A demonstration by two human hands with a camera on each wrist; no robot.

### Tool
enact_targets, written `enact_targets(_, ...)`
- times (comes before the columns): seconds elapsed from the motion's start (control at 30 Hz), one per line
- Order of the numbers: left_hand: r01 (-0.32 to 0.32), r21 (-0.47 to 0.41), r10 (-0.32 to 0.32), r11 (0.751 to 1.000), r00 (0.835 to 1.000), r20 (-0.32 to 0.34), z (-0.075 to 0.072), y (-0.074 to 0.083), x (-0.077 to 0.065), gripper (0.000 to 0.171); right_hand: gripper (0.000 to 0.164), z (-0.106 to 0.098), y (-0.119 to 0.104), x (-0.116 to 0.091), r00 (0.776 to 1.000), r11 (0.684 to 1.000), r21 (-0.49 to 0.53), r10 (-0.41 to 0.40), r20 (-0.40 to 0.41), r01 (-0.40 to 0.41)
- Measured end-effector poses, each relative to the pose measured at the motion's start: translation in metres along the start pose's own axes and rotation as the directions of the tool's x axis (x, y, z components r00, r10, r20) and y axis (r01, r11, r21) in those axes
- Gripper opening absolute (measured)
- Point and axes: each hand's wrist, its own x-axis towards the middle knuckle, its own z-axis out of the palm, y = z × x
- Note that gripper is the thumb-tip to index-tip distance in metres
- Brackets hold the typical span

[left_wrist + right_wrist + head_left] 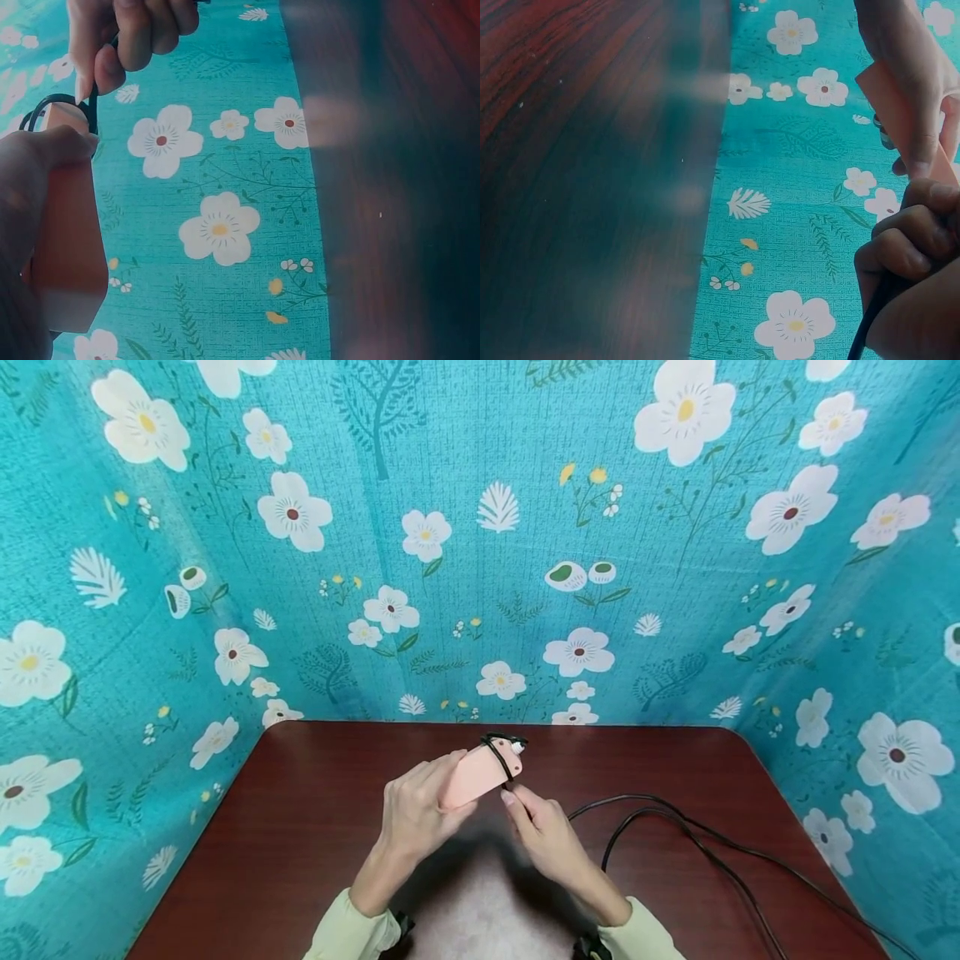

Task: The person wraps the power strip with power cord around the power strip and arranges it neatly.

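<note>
A pale pink, box-like device (474, 778) with a white nub at its far end is held up over the table. My left hand (416, 806) grips it along its sides, and the thumb presses near the corded end in the left wrist view. Black cord (498, 755) loops round that far end. Just below the loop, my right hand (547, 839) pinches the cord between thumb and curled fingers. In the right wrist view the cord (868, 319) trails down out of the right fist. Part of the device (71, 240) is hidden behind the left hand.
More black cable (675, 814) lies in loose curves on the right of the dark red-brown table (300, 827) and runs off its front right. A turquoise flowered cloth (465, 552) hangs behind the table and along both sides.
</note>
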Motion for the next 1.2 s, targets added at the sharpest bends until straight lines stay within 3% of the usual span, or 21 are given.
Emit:
enact_targets(0.13, -0.010, 0.034, 0.010, 0.999, 1.000, 0.006, 0.001, -0.002, 0.000, 0.065, 0.035, 0.000, 0.003, 0.001, 0.999, 0.998, -0.042, 0.037, 0.038, -0.036)
enact_targets(0.2, -0.019, 0.065, 0.019, 0.998, 1.000, -0.003, -0.001, -0.004, 0.002, 0.063, 0.033, -0.001, 0.005, 0.001, 0.998, 0.983, -0.180, 0.037, 0.050, -0.027)
enact_targets(0.27, -0.019, 0.096, 0.022, 0.995, 0.999, -0.024, -0.004, -0.008, 0.006, 0.062, 0.030, -0.003, 0.006, 0.000, 0.998, 0.932, -0.363, 0.000, 0.069, 0.025)
enact_targets(0.33, -0.014, 0.122, 0.018, 0.992, 0.999, -0.037, -0.007, -0.012, 0.011, 0.063, 0.027, -0.006, 0.007, -0.002, 0.994, 0.844, -0.528, -0.062, 0.087, 0.099)
enact_targets(0.4, -0.009, 0.148, 0.015, 0.989, 0.999, -0.041, -0.010, -0.016, 0.014, 0.065, 0.024, -0.009, 0.008, -0.005, 0.984, 0.764, -0.621, -0.140, 0.105, 0.175)
enact_targets(0.63, 0.033, 0.191, -0.035, 0.981, 0.999, 0.009, -0.011, -0.021, 0.014, 0.065, 0.031, -0.019, 0.002, -0.007, 0.931, 0.637, -0.698, -0.344, 0.121, 0.327)
enact_targets(0.8, 0.041, 0.211, -0.053, 0.977, 0.997, 0.051, -0.005, -0.022, 0.008, 0.066, 0.036, -0.025, -0.007, -0.004, 0.855, 0.552, -0.712, -0.502, 0.132, 0.434)
enact_targets(0.93, 0.043, 0.233, -0.062, 0.971, 0.995, 0.074, -0.003, -0.020, 0.005, 0.064, 0.043, -0.026, -0.014, -0.001, 0.807, 0.471, -0.745, -0.570, 0.151, 0.472)
enact_targets(1.1, 0.056, 0.253, -0.087, 0.966, 0.990, 0.109, -0.003, -0.017, 0.001, 0.063, 0.050, -0.026, -0.019, -0.001, 0.782, 0.380, -0.794, -0.596, 0.183, 0.475)
enact_targets(1.2, 0.061, 0.260, -0.101, 0.964, 0.984, 0.144, -0.004, -0.016, -0.001, 0.061, 0.051, -0.027, -0.021, -0.003, 0.796, 0.376, -0.795, -0.568, 0.208, 0.476)
